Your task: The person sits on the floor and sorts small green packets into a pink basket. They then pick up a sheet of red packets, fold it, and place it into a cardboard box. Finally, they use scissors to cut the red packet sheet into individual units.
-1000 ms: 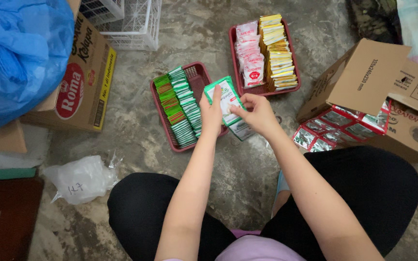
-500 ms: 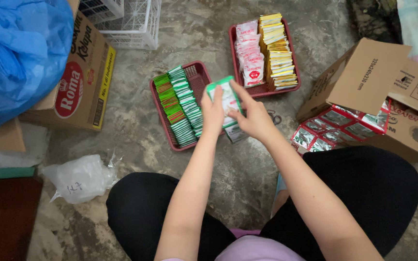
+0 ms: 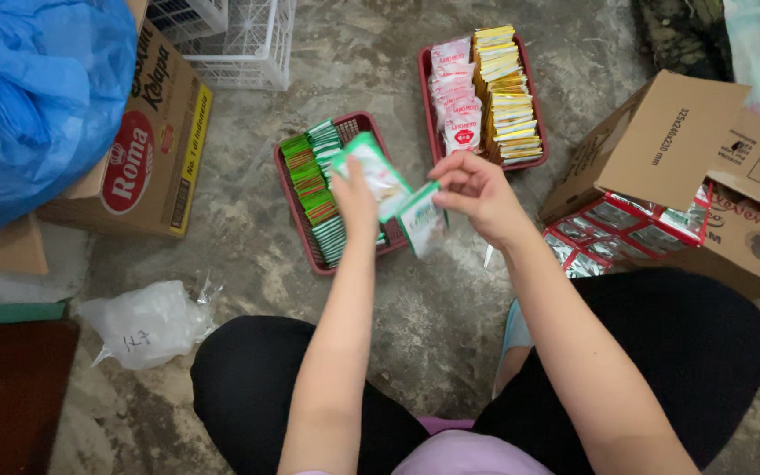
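A big blue plastic bag (image 3: 32, 97) is filling the upper left corner, leaning on a brown cardboard box (image 3: 147, 149) that is standing on the concrete floor (image 3: 371, 53). At the right, an open cardboard carton (image 3: 679, 149) is lying on its side, with silvery red-edged packets (image 3: 626, 224) showing inside it. White plastic crates (image 3: 239, 40) are sitting at the top edge. Below the brown box, a knotted clear plastic bag (image 3: 147, 321) is resting on the floor.

Two red trays are standing between the boxes. The far red tray (image 3: 534, 105) is holding rows of pink-white and yellow sachets (image 3: 485, 92). The near red tray (image 3: 296, 224) is carrying rows of green sachets (image 3: 314, 180).

Above the near tray, the left hand (image 3: 354, 198) is holding up a green-and-white sachet (image 3: 378, 171), its grip closing around the sachet's lower end. Just beside it, the right hand (image 3: 477, 189) is pinching the top edge of a second green-and-white sachet (image 3: 421, 224) between thumb and fingertips, and this one is hanging down, touching or nearly touching the first.
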